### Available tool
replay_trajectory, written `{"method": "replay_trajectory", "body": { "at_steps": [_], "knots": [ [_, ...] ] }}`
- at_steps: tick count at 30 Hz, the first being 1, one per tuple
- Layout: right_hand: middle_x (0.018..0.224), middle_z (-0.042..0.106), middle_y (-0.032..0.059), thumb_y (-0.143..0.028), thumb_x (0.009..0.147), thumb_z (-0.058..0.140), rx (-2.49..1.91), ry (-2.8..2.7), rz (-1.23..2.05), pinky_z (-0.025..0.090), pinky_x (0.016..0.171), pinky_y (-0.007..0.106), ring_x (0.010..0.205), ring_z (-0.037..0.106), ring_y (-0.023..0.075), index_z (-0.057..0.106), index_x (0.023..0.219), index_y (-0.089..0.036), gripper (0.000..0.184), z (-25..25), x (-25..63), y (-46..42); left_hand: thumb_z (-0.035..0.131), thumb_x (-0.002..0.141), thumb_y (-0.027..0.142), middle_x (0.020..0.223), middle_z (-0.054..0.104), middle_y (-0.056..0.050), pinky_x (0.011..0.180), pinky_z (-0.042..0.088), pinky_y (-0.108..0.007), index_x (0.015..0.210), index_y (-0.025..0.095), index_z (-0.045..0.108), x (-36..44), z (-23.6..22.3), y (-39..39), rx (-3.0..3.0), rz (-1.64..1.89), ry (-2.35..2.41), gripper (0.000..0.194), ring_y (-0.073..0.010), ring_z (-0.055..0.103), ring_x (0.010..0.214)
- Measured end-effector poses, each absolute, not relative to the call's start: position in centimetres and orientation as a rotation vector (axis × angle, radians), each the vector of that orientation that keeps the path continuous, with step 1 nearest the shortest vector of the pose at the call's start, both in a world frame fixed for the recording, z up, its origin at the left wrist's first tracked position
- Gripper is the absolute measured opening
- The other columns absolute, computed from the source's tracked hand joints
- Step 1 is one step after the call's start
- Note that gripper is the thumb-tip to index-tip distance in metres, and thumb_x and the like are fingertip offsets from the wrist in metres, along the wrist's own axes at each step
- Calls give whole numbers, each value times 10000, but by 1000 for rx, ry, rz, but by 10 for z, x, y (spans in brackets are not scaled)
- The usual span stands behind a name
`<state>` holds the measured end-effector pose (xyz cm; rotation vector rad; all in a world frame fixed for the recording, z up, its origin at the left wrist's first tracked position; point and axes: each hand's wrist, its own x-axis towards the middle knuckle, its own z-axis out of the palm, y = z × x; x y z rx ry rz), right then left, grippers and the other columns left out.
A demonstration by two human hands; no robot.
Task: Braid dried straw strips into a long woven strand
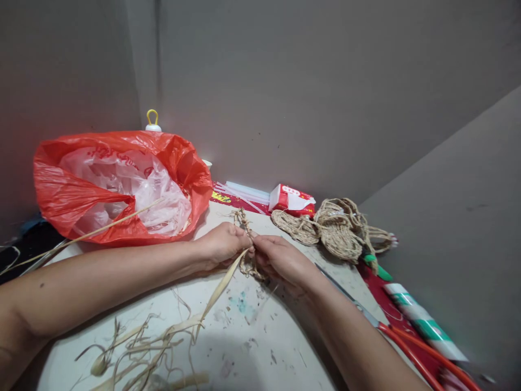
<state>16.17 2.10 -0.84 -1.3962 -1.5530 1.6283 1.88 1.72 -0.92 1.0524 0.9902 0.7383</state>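
Note:
My left hand [223, 244] and my right hand [281, 259] meet over the middle of the white board, fingers closed. Between them they pinch a thin braided straw cord [241, 218], whose frayed end sticks up past the fingertips. Part of the cord also loops below the fingers. A flat pale straw strip [222, 289] runs from the fingertips down towards the loose straw strands [158, 347] at the front left. The exact spot where the fingers grip is partly hidden.
A red plastic bag [122, 239] with a white liner stands at the left. Woven straw pieces [340, 239] lie at the back right beside a red tissue pack [291, 200]. Scissors with orange handles [411, 353] lie near my right forearm. Grey walls [285, 98] rise behind the board [268, 347].

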Motion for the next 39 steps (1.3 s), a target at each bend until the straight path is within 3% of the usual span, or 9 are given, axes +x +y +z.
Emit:
{"method": "replay_trajectory", "body": {
  "at_steps": [4,10,22,27,33,39],
  "knots": [
    [402,273,-105,-486,793,543,-1287,-1479,1848,74,330,192,348,130,33,451,567,-178,393,-10,172,30,473,826,171,365,304,84,349,87,-220,617,148,528,18,-11,18,1072,721,909,217,-40,172,303],
    [391,257,-106,-456,797,577,-1201,-1471,1971,70,326,183,344,125,29,401,541,-187,411,-17,182,37,491,782,150,424,277,87,370,100,-209,549,175,396,14,-9,20,1075,627,849,253,-36,173,346],
    [382,253,-118,-478,771,614,-1058,-1373,2132,69,315,161,339,110,19,394,546,-187,429,-23,185,40,467,810,238,448,375,57,413,191,-213,614,172,527,-9,13,32,1611,397,1210,215,-78,292,385],
    [380,247,-121,-481,776,612,-1053,-1371,2152,62,316,158,343,97,18,388,547,-188,434,-22,186,40,481,798,210,636,549,6,547,285,-218,702,170,536,-26,12,21,2057,496,1439,118,-110,462,579],
    [387,253,-118,-464,793,607,-1054,-1364,2157,65,320,158,349,102,20,394,555,-185,424,-23,187,40,540,789,329,655,561,-6,537,251,-238,710,185,547,-30,3,-19,2291,354,1494,165,-119,435,561],
    [390,252,-118,-475,787,610,-1059,-1366,2165,67,324,157,352,105,19,386,554,-187,433,-23,187,40,482,805,187,751,618,-38,591,302,-244,732,178,610,-24,-10,-25,2336,365,1370,147,-137,491,650]
  ]
}}
